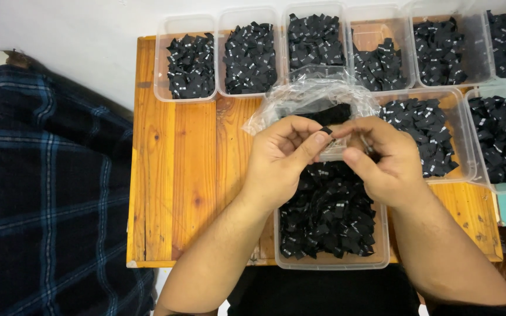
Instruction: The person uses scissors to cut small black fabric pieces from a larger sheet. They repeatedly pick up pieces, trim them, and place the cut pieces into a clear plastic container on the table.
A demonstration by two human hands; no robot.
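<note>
My left hand [281,157] and my right hand [382,158] meet above a clear plastic tub [382,257] full of small black folded fabric labels [329,216]. Both hands pinch one small black label [327,130] between thumbs and fingertips. Just behind the hands lies a crumpled clear plastic bag [308,93] with dark labels inside it. The tub sits at the near edge of a wooden table [188,175].
A row of clear tubs of black labels lines the table's far edge [190,64] [250,55] [316,41] [379,58] [443,50]. Two more tubs [428,131] [499,140] stand at right. A dark blue plaid cloth [42,193] covers the left side.
</note>
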